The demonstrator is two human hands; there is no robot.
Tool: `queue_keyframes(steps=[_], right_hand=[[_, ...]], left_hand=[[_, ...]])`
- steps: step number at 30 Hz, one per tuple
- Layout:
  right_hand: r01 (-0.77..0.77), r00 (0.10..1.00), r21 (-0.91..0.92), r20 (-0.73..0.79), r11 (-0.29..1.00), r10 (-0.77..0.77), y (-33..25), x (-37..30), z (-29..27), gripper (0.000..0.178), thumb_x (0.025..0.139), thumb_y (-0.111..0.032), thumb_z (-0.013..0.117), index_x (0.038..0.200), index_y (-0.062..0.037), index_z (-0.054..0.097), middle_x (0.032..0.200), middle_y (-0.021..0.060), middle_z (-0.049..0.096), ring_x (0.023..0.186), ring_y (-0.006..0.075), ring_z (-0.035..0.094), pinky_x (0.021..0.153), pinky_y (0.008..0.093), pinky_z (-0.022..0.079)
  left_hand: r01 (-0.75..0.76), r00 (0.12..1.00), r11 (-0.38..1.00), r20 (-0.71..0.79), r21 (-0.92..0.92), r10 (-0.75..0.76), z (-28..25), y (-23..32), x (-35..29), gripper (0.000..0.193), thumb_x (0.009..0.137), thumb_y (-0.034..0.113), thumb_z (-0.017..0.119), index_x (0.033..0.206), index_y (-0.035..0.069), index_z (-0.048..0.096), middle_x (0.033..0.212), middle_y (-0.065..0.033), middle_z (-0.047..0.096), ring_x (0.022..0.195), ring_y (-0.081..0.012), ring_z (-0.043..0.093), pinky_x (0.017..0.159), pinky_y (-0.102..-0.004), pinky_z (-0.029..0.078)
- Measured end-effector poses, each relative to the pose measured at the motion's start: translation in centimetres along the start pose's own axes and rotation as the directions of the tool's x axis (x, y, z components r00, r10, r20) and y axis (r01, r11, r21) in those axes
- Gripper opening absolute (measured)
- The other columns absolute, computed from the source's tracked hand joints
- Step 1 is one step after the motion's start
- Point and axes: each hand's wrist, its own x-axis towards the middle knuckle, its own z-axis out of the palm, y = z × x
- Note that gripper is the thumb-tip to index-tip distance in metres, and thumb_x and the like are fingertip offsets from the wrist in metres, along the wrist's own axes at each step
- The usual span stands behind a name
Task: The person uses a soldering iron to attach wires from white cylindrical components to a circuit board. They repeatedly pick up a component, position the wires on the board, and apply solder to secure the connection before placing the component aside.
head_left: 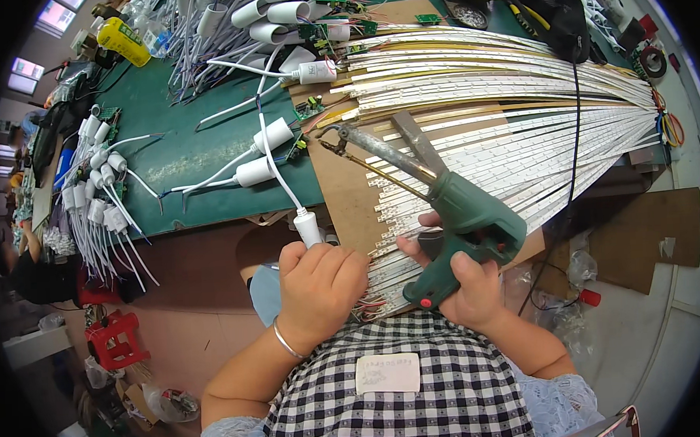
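Observation:
My left hand (324,287) is closed around a white plastic cap (307,227) with a white cable running up from its top; the fingers hide its lower part. In my right hand (474,291) is a green soldering gun (476,212), gripped by its handle, its metal barrel pointing up and left over the bench. The gun's tip is near a small green circuit board (297,148) and apart from my left hand. Long white LED strips (458,165) fan out beneath the gun. Some strip ends with red wires (370,308) lie beside my left hand.
More white caps with cables (268,13) and circuit boards pile at the back of the green bench (227,130); another bunch of caps (95,196) hangs at its left edge. A black cord (575,159) crosses the strips. A red stool (117,341) stands lower left.

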Motion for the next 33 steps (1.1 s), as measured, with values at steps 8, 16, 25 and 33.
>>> queue_keyframes(steps=[8, 16, 25, 33], right_hand=[[0.052, 0.999, -0.042, -0.014, 0.998, -0.052, 1.2, -0.3, -0.6, 0.062, 0.088, -0.022, 0.064, 0.140, -0.0032, 0.036, 0.134, 0.0147, 0.046, 0.118, 0.0280, 0.055, 0.110, 0.0554, 0.038], [0.034, 0.999, -0.054, -0.015, 0.998, -0.035, 1.3, -0.3, -0.8, 0.062, 0.088, -0.022, 0.064, 0.140, -0.0023, 0.036, 0.134, 0.0148, 0.046, 0.119, 0.0278, 0.054, 0.109, 0.0548, 0.039], [-0.001, 1.000, -0.091, -0.014, 0.996, -0.001, 1.1, -0.4, -1.1, 0.062, 0.088, -0.022, 0.065, 0.140, -0.0020, 0.036, 0.134, 0.0147, 0.046, 0.119, 0.0274, 0.055, 0.109, 0.0551, 0.039], [-0.027, 0.999, -0.129, -0.026, 0.991, 0.024, 1.0, -0.6, -1.1, 0.062, 0.088, -0.022, 0.065, 0.139, -0.0022, 0.037, 0.135, 0.0140, 0.046, 0.120, 0.0269, 0.054, 0.108, 0.0551, 0.040]], left_hand=[[0.249, 0.968, 0.937, 0.105, -0.246, -0.230, -0.3, 0.3, 0.4, 0.017, 0.071, 0.007, 0.074, 0.085, 0.012, 0.067, 0.079, 0.0022, 0.064, 0.083, -0.0179, 0.055, 0.081, -0.0358, 0.032], [0.291, 0.954, 0.914, 0.153, -0.283, -0.257, -0.1, 0.0, 0.4, 0.013, 0.073, 0.009, 0.075, 0.084, 0.013, 0.069, 0.078, 0.0031, 0.064, 0.082, -0.0181, 0.054, 0.083, -0.0344, 0.031], [0.344, 0.922, 0.899, 0.277, -0.270, -0.270, -0.8, 0.0, 1.2, 0.008, 0.074, 0.012, 0.071, 0.077, 0.013, 0.064, 0.076, 0.0030, 0.059, 0.085, -0.0183, 0.053, 0.083, -0.0369, 0.028], [0.284, 0.926, 0.935, 0.313, -0.211, -0.211, -0.6, -0.5, 2.3, 0.006, 0.069, 0.014, 0.068, 0.071, 0.015, 0.062, 0.070, 0.0024, 0.058, 0.076, -0.0190, 0.051, 0.079, -0.0393, 0.027]])
